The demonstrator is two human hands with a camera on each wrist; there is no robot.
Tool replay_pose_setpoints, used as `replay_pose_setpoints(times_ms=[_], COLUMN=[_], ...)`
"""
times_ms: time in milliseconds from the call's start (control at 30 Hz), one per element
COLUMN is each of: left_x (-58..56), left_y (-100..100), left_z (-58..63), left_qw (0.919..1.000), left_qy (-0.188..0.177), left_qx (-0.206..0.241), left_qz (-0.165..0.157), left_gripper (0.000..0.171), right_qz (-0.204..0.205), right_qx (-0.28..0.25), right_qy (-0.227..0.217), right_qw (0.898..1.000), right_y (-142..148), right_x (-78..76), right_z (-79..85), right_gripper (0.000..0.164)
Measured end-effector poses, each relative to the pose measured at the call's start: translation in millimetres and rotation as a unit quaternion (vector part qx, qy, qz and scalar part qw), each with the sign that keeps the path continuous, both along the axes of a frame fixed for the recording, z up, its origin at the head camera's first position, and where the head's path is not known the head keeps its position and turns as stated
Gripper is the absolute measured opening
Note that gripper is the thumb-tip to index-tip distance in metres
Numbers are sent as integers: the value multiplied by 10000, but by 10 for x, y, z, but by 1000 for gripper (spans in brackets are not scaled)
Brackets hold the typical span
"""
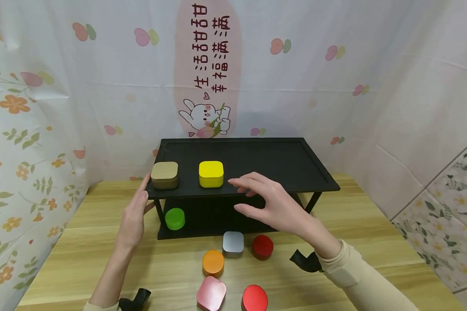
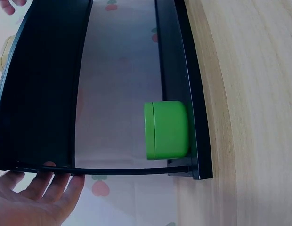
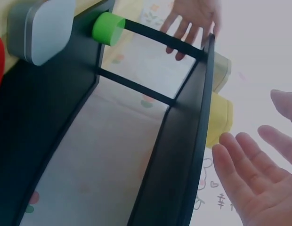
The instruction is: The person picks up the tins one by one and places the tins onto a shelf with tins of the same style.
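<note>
A black two-tier shelf [image 1: 249,162] stands on the wooden table. My left hand [image 1: 132,220] rests against the left end of its top board, fingers fairly straight along the side bar in the left wrist view. Beside that hand, a tan square tin [image 1: 165,175] sits on the top board's front left corner. To its right is a yellow square tin [image 1: 211,174]. My right hand [image 1: 270,203] hovers just right of the yellow tin, fingers spread and holding nothing. On the lower board, at the left, stands a green round tin [image 1: 175,219], also seen as a green tin [image 2: 167,129] in the left wrist view.
In front of the shelf are a silver square tin [image 1: 233,244], a dark red round tin [image 1: 262,247], an orange round tin [image 1: 213,263], a pink square tin [image 1: 211,293] and a bright red round tin [image 1: 254,298]. A patterned curtain [image 1: 132,86] hangs behind the shelf.
</note>
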State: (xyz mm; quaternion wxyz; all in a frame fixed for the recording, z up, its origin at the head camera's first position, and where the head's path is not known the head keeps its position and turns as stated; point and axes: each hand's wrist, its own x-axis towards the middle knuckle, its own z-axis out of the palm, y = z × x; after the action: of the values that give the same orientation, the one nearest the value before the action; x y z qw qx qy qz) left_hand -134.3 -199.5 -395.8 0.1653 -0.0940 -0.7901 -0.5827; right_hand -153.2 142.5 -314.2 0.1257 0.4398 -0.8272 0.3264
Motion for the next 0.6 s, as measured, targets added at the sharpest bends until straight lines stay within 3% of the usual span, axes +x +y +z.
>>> replay_pose_setpoints(times_ms=[233, 600], left_x=[1, -10], left_y=[-2, -3], left_z=[4, 3], left_qw=[10000, 10000], left_qy=[-12, -9], left_qx=[65, 30], left_qz=[-13, -57], left_gripper=[53, 53], right_qz=[136, -55], right_qx=[23, 520], right_qy=[-65, -288], right_qw=[9999, 9982], right_y=[38, 76], right_x=[64, 148], right_z=[-62, -210], right_gripper=[49, 48])
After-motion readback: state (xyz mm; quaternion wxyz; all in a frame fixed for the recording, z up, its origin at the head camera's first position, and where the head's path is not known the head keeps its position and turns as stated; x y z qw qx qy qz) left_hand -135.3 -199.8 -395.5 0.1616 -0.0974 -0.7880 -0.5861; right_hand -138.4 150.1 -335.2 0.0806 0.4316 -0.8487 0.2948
